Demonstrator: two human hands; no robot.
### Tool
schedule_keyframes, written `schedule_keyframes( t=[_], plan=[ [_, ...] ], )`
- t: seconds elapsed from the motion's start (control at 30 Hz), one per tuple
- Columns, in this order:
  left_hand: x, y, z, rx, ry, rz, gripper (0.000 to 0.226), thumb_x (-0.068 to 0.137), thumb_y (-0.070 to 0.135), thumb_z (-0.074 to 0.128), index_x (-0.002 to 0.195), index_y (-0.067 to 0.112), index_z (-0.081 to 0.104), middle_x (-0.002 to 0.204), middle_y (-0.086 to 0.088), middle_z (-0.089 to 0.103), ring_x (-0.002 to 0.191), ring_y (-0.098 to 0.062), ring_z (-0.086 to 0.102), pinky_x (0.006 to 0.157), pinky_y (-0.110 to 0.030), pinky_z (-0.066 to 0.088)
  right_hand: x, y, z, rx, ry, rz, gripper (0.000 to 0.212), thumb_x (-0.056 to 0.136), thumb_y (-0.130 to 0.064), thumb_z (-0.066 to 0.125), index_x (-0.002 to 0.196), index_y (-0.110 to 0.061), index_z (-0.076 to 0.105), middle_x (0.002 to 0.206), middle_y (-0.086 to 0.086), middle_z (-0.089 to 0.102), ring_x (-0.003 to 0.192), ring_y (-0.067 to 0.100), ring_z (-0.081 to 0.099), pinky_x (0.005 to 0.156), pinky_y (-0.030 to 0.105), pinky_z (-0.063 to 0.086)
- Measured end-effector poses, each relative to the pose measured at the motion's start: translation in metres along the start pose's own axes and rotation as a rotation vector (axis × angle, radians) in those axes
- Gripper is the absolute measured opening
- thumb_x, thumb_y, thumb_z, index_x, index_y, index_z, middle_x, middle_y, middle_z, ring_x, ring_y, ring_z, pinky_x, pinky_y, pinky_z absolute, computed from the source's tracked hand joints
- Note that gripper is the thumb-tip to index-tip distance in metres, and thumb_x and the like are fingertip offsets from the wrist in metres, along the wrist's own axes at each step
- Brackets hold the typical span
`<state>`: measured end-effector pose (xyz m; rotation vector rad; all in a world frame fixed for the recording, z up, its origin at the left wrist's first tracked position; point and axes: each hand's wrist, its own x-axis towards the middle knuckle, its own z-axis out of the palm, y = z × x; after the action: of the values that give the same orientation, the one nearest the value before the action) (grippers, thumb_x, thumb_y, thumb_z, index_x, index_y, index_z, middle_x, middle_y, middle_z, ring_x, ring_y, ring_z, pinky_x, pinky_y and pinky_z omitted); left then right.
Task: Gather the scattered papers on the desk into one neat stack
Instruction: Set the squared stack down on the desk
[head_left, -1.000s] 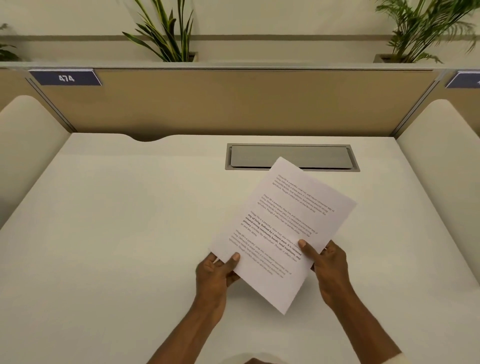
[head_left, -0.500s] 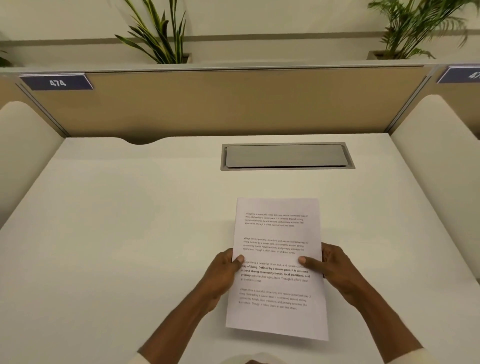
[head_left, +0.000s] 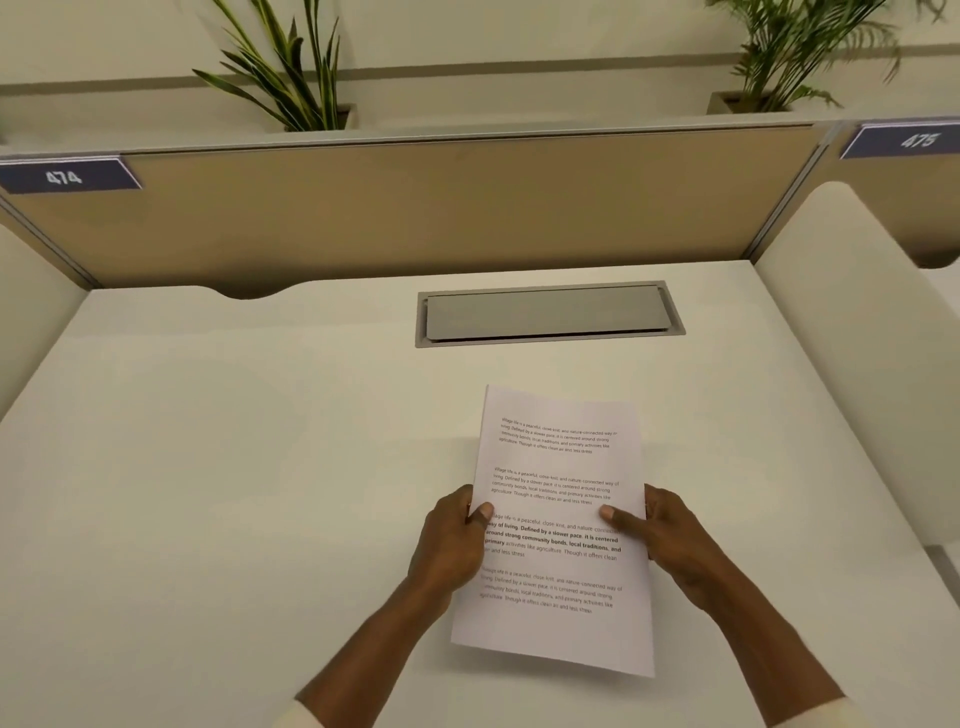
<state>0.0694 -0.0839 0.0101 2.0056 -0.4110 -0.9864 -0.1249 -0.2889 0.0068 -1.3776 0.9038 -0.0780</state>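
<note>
papers (head_left: 558, 467): one squared stack, near edge maybe lifted off tabletop (head_left: 208, 467)
left hand (head_left: 449, 545): fingers pinching left edge
right hand (head_left: 670, 540): fingers pinching right edge

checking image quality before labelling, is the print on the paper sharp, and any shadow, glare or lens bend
Head view: bold lines on the white printed paper stack read sharp, smaller print soft; a faint shadow under its near edge on the cream desk; no glare; wide-angle bend curves the tan partition.
</note>
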Motion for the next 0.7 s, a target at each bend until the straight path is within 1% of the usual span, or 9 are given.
schedule_keyframes(
  t=[0.1,0.27,0.33,0.37,0.4,0.5,0.57,0.63,0.7],
  plan=[
    [0.014,0.018,0.014,-0.060,-0.030,-0.006,0.026,0.112,0.024,0.052,0.129,0.026,0.072,0.122,0.016,0.080,0.111,-0.010,0.076,0.100,-0.037,0.061,0.012,-0.011,-0.022,-0.044,0.033,0.011,0.024,0.099,-0.025,0.079,0.123,-0.022,0.078,0.112,-0.005,0.087,0.096,0.014,0.085,0.062,0.013,0.057],
    [0.050,0.056,0.049,-0.143,-0.064,-0.064,0.022,0.112,0.024,0.053,0.114,0.029,0.075,0.108,0.019,0.083,0.099,-0.007,0.080,0.078,-0.023,0.059,0.046,-0.032,-0.071,-0.104,0.064,0.026,0.024,0.099,-0.021,0.080,0.123,-0.018,0.078,0.113,-0.005,0.087,0.096,0.016,0.085,0.078,0.028,0.064],
    [0.069,0.073,0.067,-0.150,-0.070,-0.079,0.022,0.112,0.024,0.053,0.112,0.028,0.075,0.108,0.017,0.083,0.097,-0.007,0.079,0.075,-0.022,0.058,0.066,-0.040,-0.093,-0.126,0.096,0.035,0.029,0.098,-0.018,0.081,0.126,-0.014,0.079,0.116,0.000,0.086,0.100,0.022,0.084,0.089,0.040,0.066],
    [0.080,0.082,0.075,-0.145,-0.066,-0.086,0.022,0.112,0.024,0.053,0.113,0.026,0.074,0.110,0.014,0.082,0.098,-0.010,0.079,0.077,-0.024,0.059,0.077,-0.044,-0.105,-0.139,0.116,0.039,0.030,0.097,-0.018,0.082,0.126,-0.013,0.079,0.118,0.002,0.085,0.102,0.025,0.084,0.093,0.044,0.066],
    [0.092,0.091,0.085,-0.139,-0.063,-0.091,0.022,0.112,0.024,0.052,0.117,0.022,0.074,0.113,0.010,0.081,0.101,-0.013,0.078,0.081,-0.028,0.060,0.087,-0.048,-0.118,-0.153,0.138,0.043,0.031,0.096,-0.018,0.083,0.126,-0.012,0.079,0.118,0.004,0.085,0.102,0.027,0.083,0.091,0.045,0.066],
    [0.130,0.119,0.111,-0.137,-0.067,-0.089,0.024,0.112,0.022,0.052,0.123,0.014,0.072,0.118,0.001,0.079,0.105,-0.021,0.077,0.088,-0.033,0.060,0.121,-0.061,-0.155,-0.190,0.199,0.050,0.035,0.092,-0.018,0.087,0.125,-0.010,0.080,0.115,0.006,0.084,0.095,0.024,0.082,0.072,0.033,0.063],
    [0.154,0.138,0.127,-0.137,-0.084,-0.082,0.022,0.112,0.021,0.052,0.119,0.014,0.072,0.117,0.000,0.079,0.099,-0.018,0.076,0.080,-0.029,0.059,0.142,-0.071,-0.178,-0.204,0.231,0.052,0.036,0.090,-0.018,0.088,0.124,-0.007,0.080,0.115,0.008,0.084,0.092,0.022,0.082,0.067,0.029,0.061],
    [0.179,0.157,0.140,-0.111,-0.092,-0.076,0.020,0.111,0.020,0.051,0.111,0.016,0.071,0.113,0.000,0.079,0.092,-0.015,0.074,0.070,-0.025,0.054,0.163,-0.080,-0.200,-0.218,0.261,0.055,0.038,0.089,-0.017,0.089,0.124,-0.005,0.080,0.115,0.010,0.084,0.092,0.023,0.081,0.067,0.030,0.060],
    [0.203,0.174,0.153,-0.100,-0.098,-0.090,0.018,0.110,0.019,0.051,0.109,0.016,0.069,0.113,-0.002,0.079,0.093,-0.019,0.075,0.073,-0.028,0.057,0.185,-0.088,-0.218,-0.241,0.289,0.055,0.040,0.089,-0.017,0.090,0.125,-0.004,0.079,0.115,0.012,0.083,0.091,0.026,0.080,0.068,0.032,0.059]
  ],
)
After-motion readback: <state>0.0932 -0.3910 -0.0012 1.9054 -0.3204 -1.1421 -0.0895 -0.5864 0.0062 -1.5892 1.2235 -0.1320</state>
